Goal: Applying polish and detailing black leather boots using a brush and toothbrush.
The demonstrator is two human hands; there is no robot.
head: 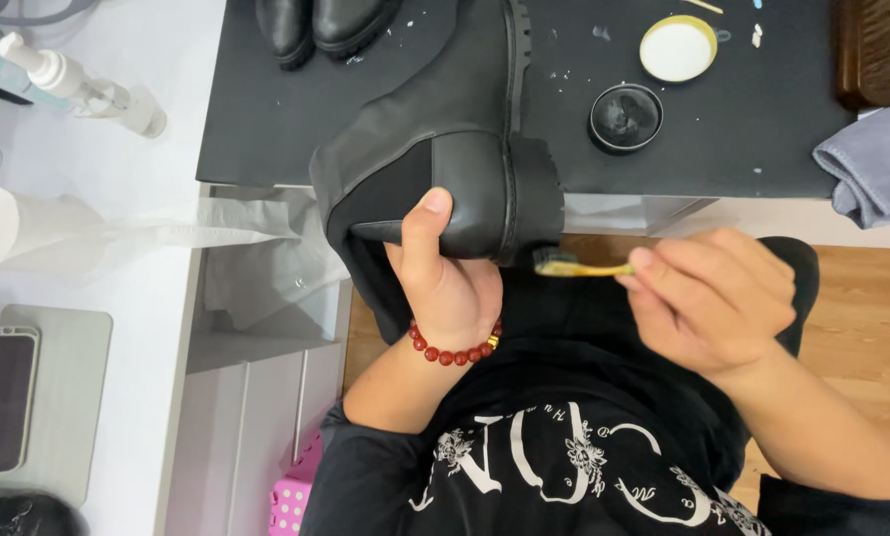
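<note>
Fingers of right hand (708, 298) pinch brush (574, 266); left hand (445, 283) grips boot (445, 169).

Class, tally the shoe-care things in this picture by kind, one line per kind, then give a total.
Black boots: 3 (one held by the left hand at, two at the top at and)
Small brush: 1, in the right hand
Open polish tin: 1
Tin lid: 1
Grey cloth: 1
Total: 7

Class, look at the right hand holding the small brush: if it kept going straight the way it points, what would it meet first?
The right hand points its small brush leftward; the bristles already meet the black boot at its heel, apparently touching it.
</note>
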